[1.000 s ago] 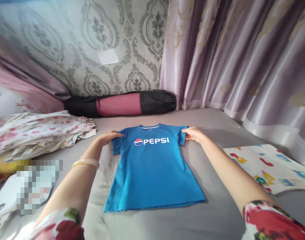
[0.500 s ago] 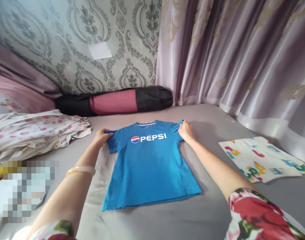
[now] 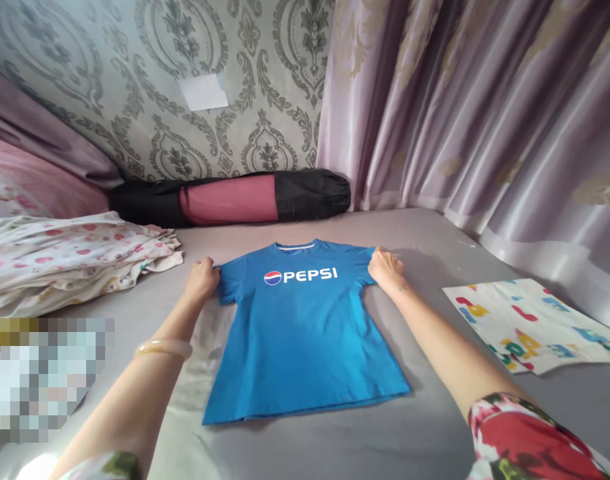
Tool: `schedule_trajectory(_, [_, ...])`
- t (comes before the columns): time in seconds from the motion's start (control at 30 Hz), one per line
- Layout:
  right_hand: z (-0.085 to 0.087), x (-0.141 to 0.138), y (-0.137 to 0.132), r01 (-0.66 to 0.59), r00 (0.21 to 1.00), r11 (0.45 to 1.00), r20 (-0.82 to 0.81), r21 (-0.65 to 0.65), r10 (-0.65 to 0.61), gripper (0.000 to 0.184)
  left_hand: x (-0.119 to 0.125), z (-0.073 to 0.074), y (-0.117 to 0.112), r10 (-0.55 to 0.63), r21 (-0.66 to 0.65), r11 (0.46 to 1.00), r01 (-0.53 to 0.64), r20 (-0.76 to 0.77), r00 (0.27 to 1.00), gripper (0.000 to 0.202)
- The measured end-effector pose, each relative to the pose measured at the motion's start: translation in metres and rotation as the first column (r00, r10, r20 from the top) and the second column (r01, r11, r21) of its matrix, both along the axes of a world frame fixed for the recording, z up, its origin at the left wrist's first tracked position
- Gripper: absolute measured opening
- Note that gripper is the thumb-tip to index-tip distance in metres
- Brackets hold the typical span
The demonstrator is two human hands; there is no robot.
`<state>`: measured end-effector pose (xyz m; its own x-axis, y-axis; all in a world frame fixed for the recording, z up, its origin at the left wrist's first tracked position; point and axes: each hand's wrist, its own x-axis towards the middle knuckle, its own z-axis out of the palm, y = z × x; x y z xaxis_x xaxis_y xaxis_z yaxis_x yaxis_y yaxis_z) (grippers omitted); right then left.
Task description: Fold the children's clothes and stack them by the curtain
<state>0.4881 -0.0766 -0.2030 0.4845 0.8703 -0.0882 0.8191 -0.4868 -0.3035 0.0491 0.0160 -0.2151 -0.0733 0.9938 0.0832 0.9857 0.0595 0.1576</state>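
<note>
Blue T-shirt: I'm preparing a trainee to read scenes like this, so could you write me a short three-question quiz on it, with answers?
1. Where on the blue T-shirt do the left hand and the right hand have their grip?
2. True or false: the pale bangle is worn on the left arm.
3. Fill in the blank: the white cloth with the colourful print lies on the person's ____ side of the T-shirt.

Key:
1. On the sleeves, one in each hand.
2. True.
3. Right.
</note>
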Motion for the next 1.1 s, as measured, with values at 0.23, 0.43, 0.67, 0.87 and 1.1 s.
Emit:
schedule_trajectory(0.23, [-0.001, -0.043, 0.019, -0.372, 0.886, 0.919, 0.346, 0.133, 0.309, 0.041, 0.072, 0.016, 0.001, -0.373, 0.066, 0.923, 0.380, -0.093, 0.923, 0.042])
schedule_trajectory(0.43, [-0.027, -0.063, 0.030, -0.487, 0.863, 0.873, 0.172, 0.027, 0.476, 0.057, 0.120, -0.015, 0.000, -0.496, -0.024, 0.868, 0.497, 0.022, 0.868, 0.060])
schedule_trajectory(0.67, [-0.037, -0.049, 0.028, -0.447, 0.887, 0.893, 0.150, 0.050, 0.436, 0.057, 0.112, -0.026, -0.001, -0.465, -0.050, 0.884, 0.464, -0.002, 0.885, 0.062])
schedule_trajectory(0.87, [-0.029, -0.048, 0.029, -0.455, 0.890, 0.884, 0.040, 0.105, 0.454, 0.053, 0.119, -0.011, -0.008, -0.429, -0.173, 0.888, 0.427, 0.029, 0.903, 0.060])
schedule_trajectory(1.1, [-0.002, -0.037, -0.026, -0.340, 0.892, 0.834, -0.132, 0.434, 0.433, 0.039, 0.067, 0.022, -0.084, -0.319, -0.084, 0.942, 0.326, 0.082, 0.944, 0.067])
